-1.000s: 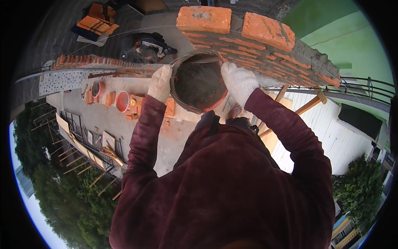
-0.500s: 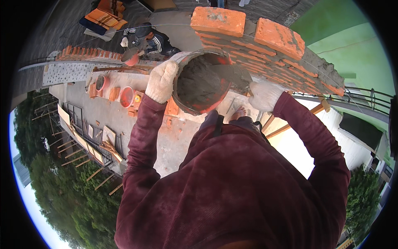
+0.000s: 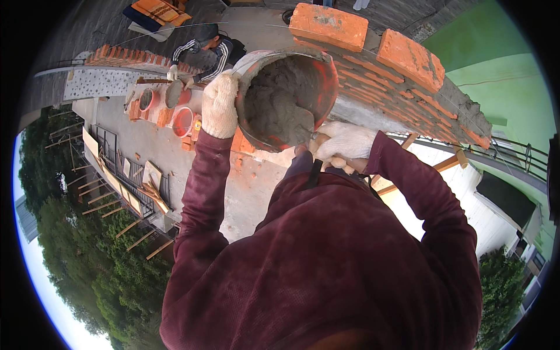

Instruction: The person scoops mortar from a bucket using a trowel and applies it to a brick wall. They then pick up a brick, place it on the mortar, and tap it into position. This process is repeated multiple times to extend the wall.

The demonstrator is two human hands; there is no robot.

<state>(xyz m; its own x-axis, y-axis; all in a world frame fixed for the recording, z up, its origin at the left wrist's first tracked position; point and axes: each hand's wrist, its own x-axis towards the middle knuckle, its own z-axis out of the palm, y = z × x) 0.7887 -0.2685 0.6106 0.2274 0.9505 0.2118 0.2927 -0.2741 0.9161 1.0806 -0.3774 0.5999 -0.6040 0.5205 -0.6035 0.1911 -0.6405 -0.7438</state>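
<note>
A red bucket (image 3: pixel 326 96) of wet grey mortar (image 3: pixel 274 93) is tipped toward me in front of my chest. My left hand (image 3: pixel 220 105), in a whitish knit glove, is closed on the bucket's left rim by the wire handle. Just below the bucket's right edge, my right hand (image 3: pixel 345 142), gloved too, is closed round the handle of a trowel (image 3: pixel 317 140). The mortar-coated blade reaches into the bucket and is hard to tell from the mortar. Beyond to the right stands a brick wall (image 3: pixel 391 90) with two orange bricks (image 3: pixel 329 27) along its top.
A string line (image 3: pixel 256 24) runs along the wall top. At the far left a co-worker (image 3: pixel 210 49) crouches by a low brick wall (image 3: pixel 131 58) and several buckets (image 3: pixel 183 121). Wooden braces (image 3: pixel 446 163) stand at right. Boards (image 3: pixel 119 192) lie by a railing at left.
My right hand and the trowel have moved left and toward me, from the wall side into the bucket. The bucket has shifted slightly. The co-worker's bucket is now set down.
</note>
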